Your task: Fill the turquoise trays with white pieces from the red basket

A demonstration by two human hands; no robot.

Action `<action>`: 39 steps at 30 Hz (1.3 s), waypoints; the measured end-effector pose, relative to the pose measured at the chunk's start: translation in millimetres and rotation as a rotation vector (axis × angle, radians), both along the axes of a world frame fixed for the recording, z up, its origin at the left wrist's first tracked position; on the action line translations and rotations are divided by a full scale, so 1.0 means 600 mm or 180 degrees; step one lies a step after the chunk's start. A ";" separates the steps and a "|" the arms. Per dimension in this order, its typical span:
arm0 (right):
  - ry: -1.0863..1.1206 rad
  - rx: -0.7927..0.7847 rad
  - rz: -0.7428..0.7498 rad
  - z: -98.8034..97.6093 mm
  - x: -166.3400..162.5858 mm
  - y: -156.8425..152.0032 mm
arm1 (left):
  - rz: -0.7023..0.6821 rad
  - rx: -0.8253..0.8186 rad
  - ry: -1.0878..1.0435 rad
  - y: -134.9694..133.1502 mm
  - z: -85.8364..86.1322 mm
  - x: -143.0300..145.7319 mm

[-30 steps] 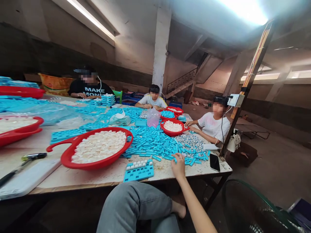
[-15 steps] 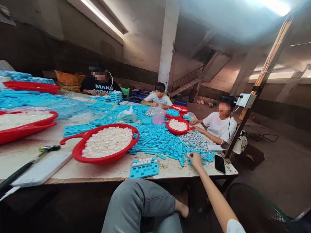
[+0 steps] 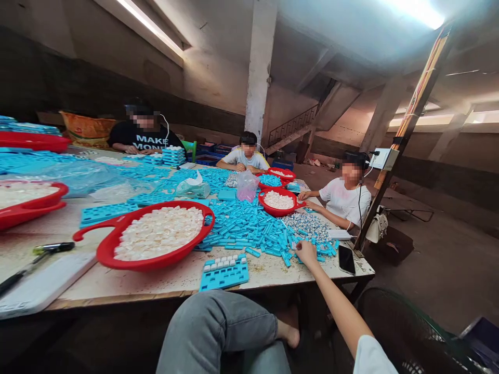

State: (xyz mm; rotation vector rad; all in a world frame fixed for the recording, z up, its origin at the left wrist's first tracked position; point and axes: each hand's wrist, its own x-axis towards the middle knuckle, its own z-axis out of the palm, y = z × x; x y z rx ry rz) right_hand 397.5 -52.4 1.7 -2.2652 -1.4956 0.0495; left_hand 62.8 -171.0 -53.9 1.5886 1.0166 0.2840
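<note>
If the knee (image 3: 205,310) lifts, it could jolt the blue tray (image 3: 223,279) near the edge of the table (image 3: 265,274); the right hand (image 3: 307,252) is at the loose blue pieces (image 3: 249,227), fingers' closure impossible to tell; sweeping wide could mix in silvery parts (image 3: 309,226) beyond

Overhead light (image 3: 423,14) glares upper right amid dimness.

"MAKE MONE…" on black shirt (image 3: 146,141)
</note>
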 end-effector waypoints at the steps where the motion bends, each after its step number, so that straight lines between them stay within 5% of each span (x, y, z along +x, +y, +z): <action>1: 0.0025 0.0058 0.0003 -0.001 0.000 -0.001 | -0.0004 -0.0010 -0.0019 0.003 0.004 0.041; 6: 0.0230 0.0355 0.0072 -0.006 0.009 -0.005 | 0.0185 -0.0378 0.0046 -0.011 0.025 0.232; 9: 0.0334 0.0464 0.0210 -0.011 0.014 -0.004 | 0.0216 -0.0400 -0.0023 -0.026 0.022 0.278; 15: 0.0343 0.0446 0.0418 -0.014 0.018 -0.005 | 0.0226 -0.0307 -0.0136 -0.026 0.014 0.273; 25: -0.0108 0.0112 -0.0121 -0.006 0.031 -0.019 | 0.0153 -0.0653 -0.0088 -0.021 0.017 0.282; 39: -0.0208 -0.0271 -0.0203 0.014 0.024 0.024 | -0.0006 -0.0696 -0.0015 -0.027 -0.005 0.295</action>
